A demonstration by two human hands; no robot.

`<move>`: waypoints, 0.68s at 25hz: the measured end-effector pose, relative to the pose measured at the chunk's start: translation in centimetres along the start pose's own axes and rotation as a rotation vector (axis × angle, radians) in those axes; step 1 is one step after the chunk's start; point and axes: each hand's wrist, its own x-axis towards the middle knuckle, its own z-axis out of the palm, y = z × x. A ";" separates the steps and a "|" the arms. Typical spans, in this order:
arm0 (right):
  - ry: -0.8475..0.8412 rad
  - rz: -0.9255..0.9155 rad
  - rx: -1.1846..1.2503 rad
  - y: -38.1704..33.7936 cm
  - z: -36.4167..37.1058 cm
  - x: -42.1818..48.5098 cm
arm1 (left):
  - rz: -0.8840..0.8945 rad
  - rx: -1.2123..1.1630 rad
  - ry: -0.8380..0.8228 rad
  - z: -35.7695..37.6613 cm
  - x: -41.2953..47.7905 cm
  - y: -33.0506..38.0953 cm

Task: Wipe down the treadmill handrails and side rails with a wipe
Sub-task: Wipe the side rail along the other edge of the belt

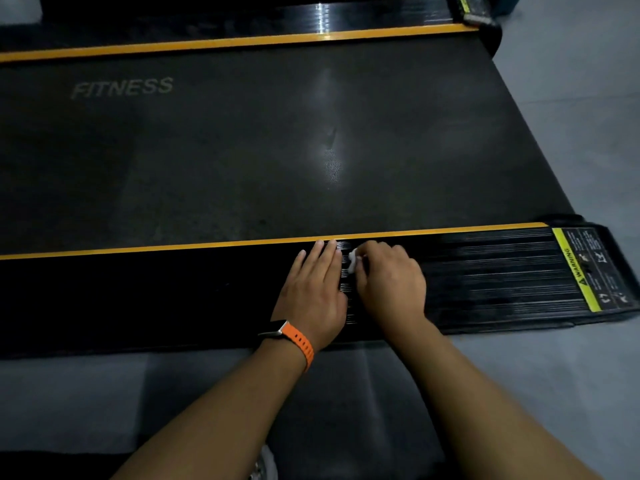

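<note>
The near side rail (485,275) runs left to right directly before me, on the floor (571,116). The belt (242,150) lies behind it, and the far side rail (242,26) behind the belt. My left hand (317,289) rests flat on the near side rail. My right hand (391,282) sits just beside it, to the right. The wipe (352,261) lies under my right fingers (375,249), between both hands. The warning label (581,271) sits at the rail's right end.

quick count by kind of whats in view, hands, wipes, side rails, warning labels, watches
hands: 2, left hand and right hand
wipe: 1
side rails: 2, near side rail and far side rail
warning labels: 2, near warning label and far warning label
watch: 1
total: 8
</note>
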 end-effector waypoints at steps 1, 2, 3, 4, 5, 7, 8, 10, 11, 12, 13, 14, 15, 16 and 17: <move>0.045 0.043 -0.005 1.1 -0.5 0.1 | 0.002 -0.004 0.006 0.0 0.0 0.0; 0.094 0.124 -0.027 2.7 -1.3 0.0 | 0.002 -0.008 0.007 0.0 0.0 0.0; 0.123 0.220 -0.041 4.3 -2.4 -0.1 | 0.001 -0.010 0.004 0.0 -0.1 0.0; 0.139 0.304 -0.047 5.8 -3.4 -0.2 | -0.002 -0.009 0.001 0.0 -0.1 0.0; 0.138 0.352 -0.048 6.8 -3.9 -0.3 | -0.004 -0.007 0.002 0.0 -0.1 0.0; 0.143 0.356 -0.024 5.7 -3.4 0.1 | -0.004 -0.005 0.004 0.1 -0.1 0.0; 0.126 0.296 0.002 4.0 -2.7 0.2 | -0.005 -0.004 0.009 0.1 -0.1 0.0; 0.044 0.119 0.028 0.0 -0.8 -0.2 | 0.001 0.006 0.020 0.2 0.0 0.0; 0.015 0.048 0.018 -1.0 -0.1 -0.6 | 0.005 0.011 0.021 0.2 0.0 -0.1; 0.010 0.022 0.007 -1.0 0.3 -0.6 | 0.008 0.010 0.020 0.2 0.0 -0.1; 0.034 0.048 -0.001 -0.1 0.0 -0.5 | 0.008 0.005 0.020 0.3 0.0 -0.1; 0.081 0.099 -0.015 1.5 -0.5 -0.6 | 0.004 0.000 0.021 0.3 0.0 -0.1; 0.139 0.171 -0.035 3.3 -1.4 -0.7 | 0.001 -0.003 0.018 0.3 0.0 -0.1; 0.182 0.244 -0.050 5.2 -2.5 -0.7 | -0.002 -0.004 0.013 0.3 -0.1 0.0; 0.198 0.309 -0.066 6.8 -3.5 -0.8 | -0.005 -0.005 0.011 0.2 -0.1 0.0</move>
